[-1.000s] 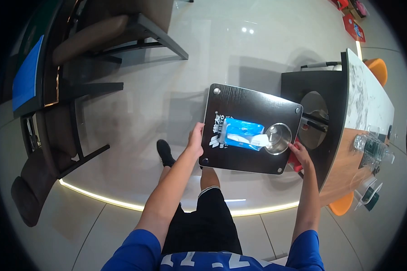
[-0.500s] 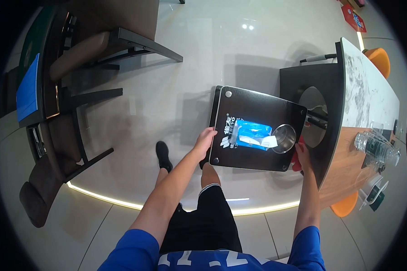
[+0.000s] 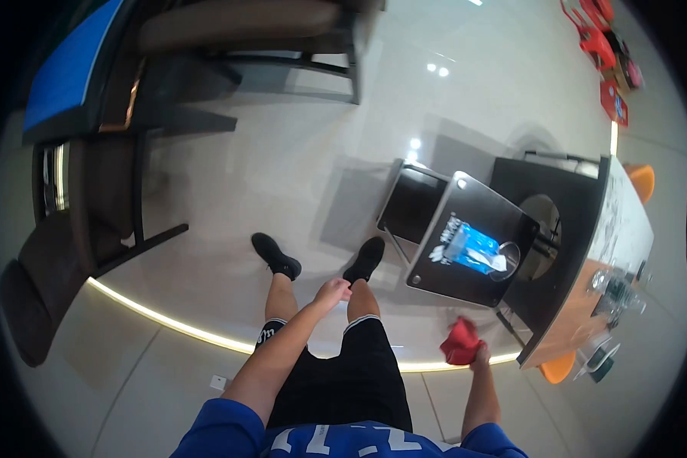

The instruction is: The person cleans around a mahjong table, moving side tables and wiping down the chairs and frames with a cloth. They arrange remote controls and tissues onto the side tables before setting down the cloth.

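A red cloth [image 3: 461,342] hangs bunched from my right hand [image 3: 481,356], which is closed on it. In front of my thigh, my left hand [image 3: 334,294] has its fingers curled in, with nothing visible in them. Beyond both hands stands a small two-level side table [image 3: 435,269] with a dark top and white lettering. Neither hand touches it. On its top lie a blue pack of wipes [image 3: 477,246], with a white sheet sticking out, and a round metal cup [image 3: 509,263] right beside the pack. Part of the lower shelf [image 3: 414,204] shows to the left.
At right is a dark-sided table [image 3: 561,301] with a marble and wood top, holding clear glassware [image 3: 617,294]. Orange seats [image 3: 559,368] stand around it. Brown chairs [image 3: 46,278] and a table with a blue cover [image 3: 69,65] are at left. Red items [image 3: 599,46] lie far right.
My left hand has let go of the small table's edge and come back toward my leg. My right hand has drawn away from the table with the red cloth. The view has shifted.
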Motion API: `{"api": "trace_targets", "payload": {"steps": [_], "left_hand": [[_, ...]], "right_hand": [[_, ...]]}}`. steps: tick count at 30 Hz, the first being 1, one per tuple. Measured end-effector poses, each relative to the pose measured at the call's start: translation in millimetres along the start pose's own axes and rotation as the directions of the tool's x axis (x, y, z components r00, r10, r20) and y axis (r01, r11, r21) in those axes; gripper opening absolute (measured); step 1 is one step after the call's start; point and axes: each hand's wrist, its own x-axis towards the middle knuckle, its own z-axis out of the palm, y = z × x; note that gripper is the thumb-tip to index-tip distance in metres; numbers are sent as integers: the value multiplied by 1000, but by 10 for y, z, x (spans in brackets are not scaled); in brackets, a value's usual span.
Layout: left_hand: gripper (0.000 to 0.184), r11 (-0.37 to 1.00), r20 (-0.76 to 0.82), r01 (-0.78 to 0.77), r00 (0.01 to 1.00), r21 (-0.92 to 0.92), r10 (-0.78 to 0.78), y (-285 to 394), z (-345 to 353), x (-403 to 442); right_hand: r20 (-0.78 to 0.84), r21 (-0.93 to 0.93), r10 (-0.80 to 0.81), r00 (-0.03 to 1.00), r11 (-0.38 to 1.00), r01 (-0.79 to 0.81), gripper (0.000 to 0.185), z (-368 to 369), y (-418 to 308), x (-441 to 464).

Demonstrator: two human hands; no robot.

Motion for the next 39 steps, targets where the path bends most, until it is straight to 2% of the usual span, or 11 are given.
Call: {"api": "trace_targets", "payload": {"steps": [7, 10, 13, 15, 19, 26, 31, 34, 37, 38, 39], "left_hand": [[30, 964, -174, -168, 976, -208, 133, -703, -1430, -694], [29, 903, -201, -274, 956, -332, 216, -1137, -1830, -795], [28, 844, -406, -485, 835, -228, 371, -1098, -2182, -1294], [40, 718, -571, -682, 536, 141, 622, -920, -2411, -1629], [74, 582, -471, -569, 349, 581, 811, -383, -2988, -2375], [113, 737, -873, -656, 251, 164, 419, -257, -3554, -2199], [106, 767, -972, -611, -19, 197, 234, -319, -3911, -1707], [90, 707, -975, -700, 74, 98, 209, -417, -4288, -1197], [76, 708, -946, -680, 62, 193, 317, -364, -4780, -898], [76, 714, -946, -662, 24, 227, 323, -360, -4955, -853], [77, 797, -898, -561, 198, 224, 392, -345, -5105, -809]], "right_hand": [[206, -608, -118, 971, 762, 222, 45, 1898, 561, -1409], [517, -822, -225, 826, 138, 552, 40, 3538, 580, -2527], [794, -501, -296, 531, 176, 847, 37, 4805, 729, -3727], [881, -366, -264, 394, 148, 919, 34, 5471, 870, -4305], [979, -158, -126, 163, 53, 986, 31, 6384, 1080, -5210], [896, 108, 441, 56, -339, 934, 30, 7488, 1301, -6161], [753, 451, 629, -192, -282, 847, 29, 8139, 1815, -5927], [612, 365, 790, -12, -270, 891, 31, 8688, 1945, -5738], [560, 277, 791, -247, 102, 956, 28, 9222, 1974, -5347], [496, 173, 857, -141, 61, 983, 25, 9430, 1977, -5158], [481, 106, 858, -178, 144, 984, 30, 9550, 1933, -5031]]}}
